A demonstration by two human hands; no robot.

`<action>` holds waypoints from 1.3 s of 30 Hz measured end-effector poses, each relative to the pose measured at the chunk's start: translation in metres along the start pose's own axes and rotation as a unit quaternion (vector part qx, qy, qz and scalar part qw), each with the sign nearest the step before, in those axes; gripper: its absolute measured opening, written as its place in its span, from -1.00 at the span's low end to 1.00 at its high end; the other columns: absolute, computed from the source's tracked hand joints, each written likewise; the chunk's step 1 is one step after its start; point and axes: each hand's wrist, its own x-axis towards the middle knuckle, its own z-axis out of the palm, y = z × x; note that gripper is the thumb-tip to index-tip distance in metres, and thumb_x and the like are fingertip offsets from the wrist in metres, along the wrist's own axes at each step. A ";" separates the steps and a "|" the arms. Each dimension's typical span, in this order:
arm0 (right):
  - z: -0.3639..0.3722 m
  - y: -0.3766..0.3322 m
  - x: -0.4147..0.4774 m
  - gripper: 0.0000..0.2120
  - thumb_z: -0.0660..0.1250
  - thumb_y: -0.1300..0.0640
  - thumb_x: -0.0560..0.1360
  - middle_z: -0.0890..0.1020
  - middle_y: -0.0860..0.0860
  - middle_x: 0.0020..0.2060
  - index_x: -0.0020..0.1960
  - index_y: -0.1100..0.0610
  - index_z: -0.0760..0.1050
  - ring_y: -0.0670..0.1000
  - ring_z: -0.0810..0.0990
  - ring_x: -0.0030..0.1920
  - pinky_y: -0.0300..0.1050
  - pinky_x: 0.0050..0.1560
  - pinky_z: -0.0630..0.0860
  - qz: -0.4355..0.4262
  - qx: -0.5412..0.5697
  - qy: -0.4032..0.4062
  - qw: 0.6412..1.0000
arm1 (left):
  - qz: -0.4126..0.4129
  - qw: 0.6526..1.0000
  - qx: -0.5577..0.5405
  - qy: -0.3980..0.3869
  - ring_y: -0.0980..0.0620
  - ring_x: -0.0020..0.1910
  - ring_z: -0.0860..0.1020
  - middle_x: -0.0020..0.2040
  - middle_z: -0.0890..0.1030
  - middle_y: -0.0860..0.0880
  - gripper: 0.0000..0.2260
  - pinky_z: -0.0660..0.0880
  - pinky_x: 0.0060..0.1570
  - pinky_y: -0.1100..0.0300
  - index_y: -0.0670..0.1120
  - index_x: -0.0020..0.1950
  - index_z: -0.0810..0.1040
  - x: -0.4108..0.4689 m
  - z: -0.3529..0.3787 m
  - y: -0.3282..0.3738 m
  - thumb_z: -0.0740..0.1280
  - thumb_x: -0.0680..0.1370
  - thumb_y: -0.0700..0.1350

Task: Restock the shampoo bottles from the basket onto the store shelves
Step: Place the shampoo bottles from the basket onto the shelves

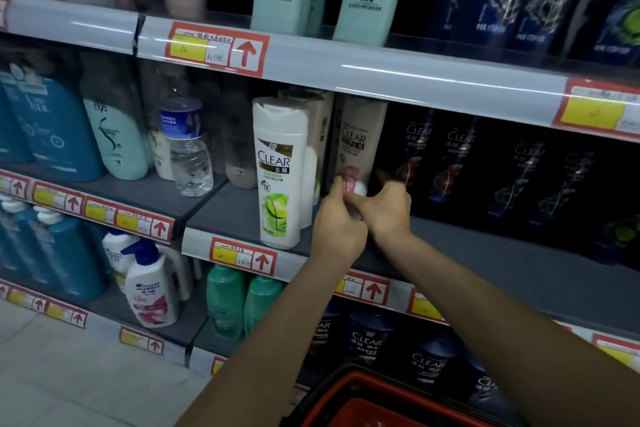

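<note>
Shampoo bottle (360, 146), base in left hand (338, 218) and right hand (389, 210) (both curled round it)

Single camera here, worn on the head, wide-angle. It looks forward and a bit down, really close to the store shelves (346, 73), which fill most of the frame and slope down to the right. The red basket (408, 395) pokes in at the near bottom edge, with a strip of floor (52, 374) at the near left.
</note>
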 end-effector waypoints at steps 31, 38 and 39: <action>-0.300 -0.014 -0.209 0.20 0.62 -0.25 0.27 0.05 0.15 0.61 0.66 -0.05 -0.05 0.16 0.06 0.61 0.01 0.54 0.22 -0.044 -0.341 -0.315 0.885 | 0.147 0.841 0.497 -0.154 -0.06 0.57 0.29 0.62 0.25 0.02 -0.20 0.39 0.44 -0.04 0.13 0.66 0.15 -0.245 -0.032 0.074 0.25 0.50 0.41; -0.297 0.079 -0.291 0.11 0.59 -0.18 0.31 0.16 0.07 0.56 0.66 -0.02 0.02 0.07 0.20 0.56 -0.16 0.55 0.19 -0.006 -0.310 -0.432 0.847 | 0.087 0.834 0.493 -0.231 -0.06 0.49 0.40 0.54 0.33 0.02 -0.33 0.45 0.38 0.00 0.09 0.62 0.24 -0.290 0.012 0.001 0.29 0.56 0.28; -0.294 0.091 -0.300 0.10 0.59 -0.18 0.32 0.18 0.07 0.56 0.65 -0.02 0.04 0.08 0.21 0.55 -0.15 0.54 0.21 0.005 -0.311 -0.449 0.838 | 0.069 0.826 0.502 -0.246 -0.07 0.49 0.40 0.54 0.33 0.01 -0.33 0.45 0.38 -0.02 0.10 0.63 0.22 -0.294 0.018 -0.012 0.30 0.57 0.26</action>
